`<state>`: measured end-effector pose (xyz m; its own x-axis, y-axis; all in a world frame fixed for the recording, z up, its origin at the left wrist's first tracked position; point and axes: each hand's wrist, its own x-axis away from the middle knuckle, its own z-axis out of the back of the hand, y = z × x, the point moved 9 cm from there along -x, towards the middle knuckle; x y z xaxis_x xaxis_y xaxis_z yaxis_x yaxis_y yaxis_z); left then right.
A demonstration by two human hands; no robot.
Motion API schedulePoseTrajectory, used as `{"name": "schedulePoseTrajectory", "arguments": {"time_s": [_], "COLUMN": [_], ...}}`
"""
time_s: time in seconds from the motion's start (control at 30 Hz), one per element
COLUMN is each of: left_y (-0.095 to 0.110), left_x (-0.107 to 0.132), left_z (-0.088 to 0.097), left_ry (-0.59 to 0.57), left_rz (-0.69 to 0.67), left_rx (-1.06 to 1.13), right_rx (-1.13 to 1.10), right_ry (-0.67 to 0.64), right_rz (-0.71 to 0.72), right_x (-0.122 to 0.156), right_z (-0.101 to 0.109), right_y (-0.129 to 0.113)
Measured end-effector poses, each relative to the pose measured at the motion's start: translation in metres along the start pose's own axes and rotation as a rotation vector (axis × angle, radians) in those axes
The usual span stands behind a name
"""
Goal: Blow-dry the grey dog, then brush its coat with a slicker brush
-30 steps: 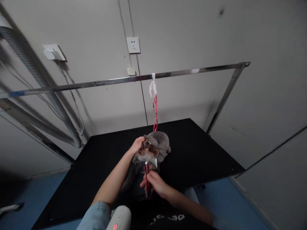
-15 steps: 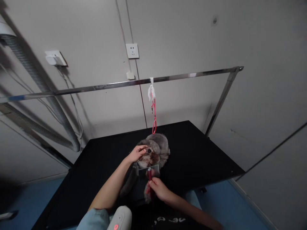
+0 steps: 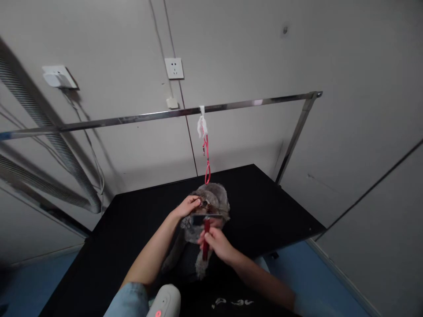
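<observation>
A grey-brown dog (image 3: 218, 198) faces me on the black table, its head low in the middle of the view. My left hand (image 3: 187, 207) is closed on the fur at the side of its head, thumb near the eye. In my right hand (image 3: 218, 245) is the red handle of a slicker brush (image 3: 206, 237). The brush's wide flat head lies across the dog's muzzle and chin, hiding part of the face. Motion blurs the right fingers a little. Below the brush, a shaggy front leg shows.
A pink leash loop (image 3: 207, 171) runs down from a white cloth tie (image 3: 202, 125) on the metal bar (image 3: 158, 116) to behind the dog's head. The black grooming table (image 3: 264, 207) stands against the wall. A ribbed grey hose (image 3: 74, 163) hangs at left. A white rounded device (image 3: 167, 299) shows below.
My right hand has raised the brush from below the chin to the muzzle, tilting its head edge-on. My left hand stays at the dog's head. The view has shifted slightly right.
</observation>
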<state>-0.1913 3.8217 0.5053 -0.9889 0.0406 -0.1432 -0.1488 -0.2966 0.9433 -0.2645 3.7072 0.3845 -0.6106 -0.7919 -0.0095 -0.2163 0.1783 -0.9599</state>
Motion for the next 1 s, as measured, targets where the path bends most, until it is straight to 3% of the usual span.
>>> {"name": "schedulePoseTrajectory", "arguments": {"time_s": [0.07,0.2,0.37,0.47,0.57,0.7,0.77,0.83,0.9,1.0], "left_y": [0.001,0.007,0.017,0.02,0.02,0.012,0.008,0.007,0.007,0.01], "left_x": [-0.002,-0.005,-0.011,-0.016,-0.022,-0.03,-0.033,-0.033,-0.033,-0.031], "left_z": [-0.002,-0.007,-0.015,-0.019,-0.016,-0.004,0.002,0.008,0.015,0.019], "left_ry": [-0.008,-0.033,-0.085,-0.091,-0.028,0.124,0.178,0.22,0.265,0.294], "left_rz": [0.0,-0.023,-0.077,-0.135,-0.146,-0.08,-0.049,-0.037,-0.036,-0.036], "left_rx": [-0.017,-0.059,-0.182,-0.263,-0.265,-0.17,-0.109,-0.067,-0.049,-0.063], "right_rx": [-0.004,-0.035,-0.06,-0.157,-0.198,-0.078,-0.047,-0.041,-0.056,-0.066], "right_ry": [0.043,-0.141,0.057,-0.015,-0.104,0.063,0.036,-0.098,-0.187,-0.038], "right_rz": [-0.035,-0.187,-0.018,-0.161,-0.209,-0.034,-0.108,-0.25,-0.293,-0.133], "right_x": [-0.002,0.004,-0.005,-0.002,0.002,-0.011,-0.011,-0.004,0.001,-0.009], "right_z": [0.005,-0.013,0.006,0.001,-0.004,0.016,0.011,-0.006,-0.018,-0.007], "right_y": [0.004,0.027,0.009,0.033,0.038,0.02,0.04,0.069,0.081,0.06]}}
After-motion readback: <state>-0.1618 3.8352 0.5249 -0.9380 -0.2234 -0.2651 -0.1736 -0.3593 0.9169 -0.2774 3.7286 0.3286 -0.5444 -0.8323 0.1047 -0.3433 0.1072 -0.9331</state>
